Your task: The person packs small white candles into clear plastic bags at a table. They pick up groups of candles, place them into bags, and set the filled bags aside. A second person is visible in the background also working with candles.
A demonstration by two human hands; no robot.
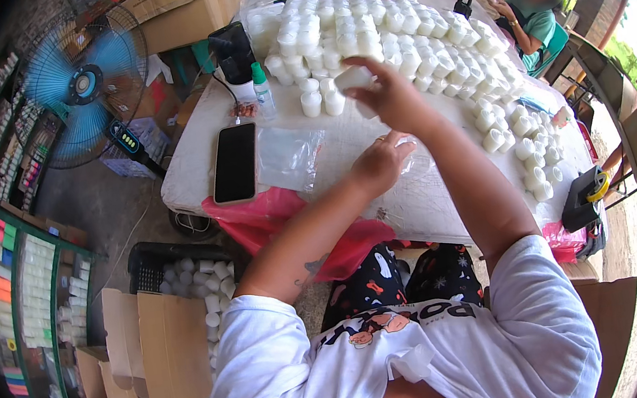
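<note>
My right hand (393, 100) grips a white votive-type candle (354, 79) above the table, thumb and fingers around its sides. Another white piece shows just under it, partly hidden. My left hand (378, 163) is lower and nearer to me, its fingers pinching a clear plastic bag (419, 158). Beyond the hands, several loose white candles (311, 103) stand upright on the white table (355, 206). Behind these, wrapped packs of the same candles (357, 27) are stacked across the back. A flat stack of clear bags (289, 155) lies left of my left hand.
A smartphone (235, 162) and a green-capped bottle (263, 91) are at the left. More candles (534, 148) and a tape dispenser (583, 196) are at the right. A fan (84, 84), a black crate (148, 267) and cartons (175, 351) stand left. Another person (537, 35) sits far right.
</note>
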